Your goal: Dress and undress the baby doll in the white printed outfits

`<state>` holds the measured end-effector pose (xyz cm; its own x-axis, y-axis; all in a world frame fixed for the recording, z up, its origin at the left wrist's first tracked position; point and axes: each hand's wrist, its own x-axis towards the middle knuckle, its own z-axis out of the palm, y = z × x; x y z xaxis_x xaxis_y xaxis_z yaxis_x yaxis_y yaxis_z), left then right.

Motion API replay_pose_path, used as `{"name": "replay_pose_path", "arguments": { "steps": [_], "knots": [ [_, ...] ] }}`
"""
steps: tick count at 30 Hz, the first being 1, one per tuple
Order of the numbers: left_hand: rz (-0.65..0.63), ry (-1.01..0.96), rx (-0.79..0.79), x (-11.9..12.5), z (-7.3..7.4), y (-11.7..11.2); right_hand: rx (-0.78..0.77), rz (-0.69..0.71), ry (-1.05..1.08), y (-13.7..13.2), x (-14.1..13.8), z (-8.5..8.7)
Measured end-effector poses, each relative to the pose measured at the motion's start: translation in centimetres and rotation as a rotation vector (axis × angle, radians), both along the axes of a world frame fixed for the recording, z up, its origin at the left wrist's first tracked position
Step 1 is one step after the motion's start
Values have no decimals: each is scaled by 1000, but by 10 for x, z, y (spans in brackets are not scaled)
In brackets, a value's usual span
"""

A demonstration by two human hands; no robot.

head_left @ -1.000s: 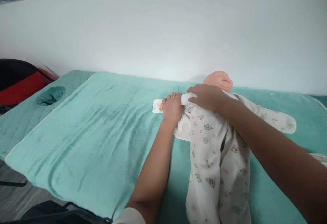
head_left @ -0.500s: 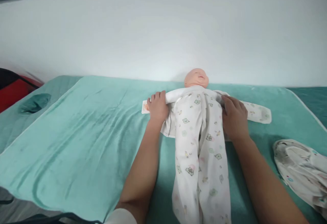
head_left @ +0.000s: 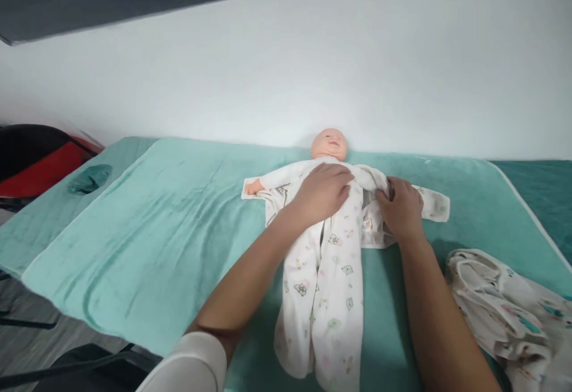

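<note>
A baby doll lies on its back, head toward the wall, in a white long-sleeved top. Under its body spreads a patterned white baby garment, one printed sleeve reaching out to the right. Printed legs of baby clothing run down toward me. My left hand lies across the doll's chest, fingers together and touching the cloth. With thumb and fingers around the doll's white-sleeved arm at the right, my right hand is closed. The doll's other small hand shows at the left sleeve end.
A green cover drapes the massage table, which has a face hole at its left end. Crumpled printed baby clothes lie at the right. Behind stands a white wall. A red and black item is at far left.
My left hand has moved right, from the doll's arm at the left onto its chest. My right hand stays by the other arm. The camera view has shifted.
</note>
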<state>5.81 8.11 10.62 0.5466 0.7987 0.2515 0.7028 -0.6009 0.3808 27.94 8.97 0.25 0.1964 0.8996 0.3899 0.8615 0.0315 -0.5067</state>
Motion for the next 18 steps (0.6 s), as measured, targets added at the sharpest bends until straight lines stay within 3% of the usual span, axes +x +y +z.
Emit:
{"name": "replay_pose_path", "arguments": {
  "steps": [3,5,9,18],
  "knots": [
    [-119,428,-74,42,10,18,-27,5,-23,-1,0,2],
    [-134,571,-114,64,14,28,-36,20,-24,0,3,3],
    [-136,628,-134,95,9,38,-63,-29,74,3,12,4],
    [-206,631,-156,132,-28,76,-109,-126,131,7,19,5]
  ]
}}
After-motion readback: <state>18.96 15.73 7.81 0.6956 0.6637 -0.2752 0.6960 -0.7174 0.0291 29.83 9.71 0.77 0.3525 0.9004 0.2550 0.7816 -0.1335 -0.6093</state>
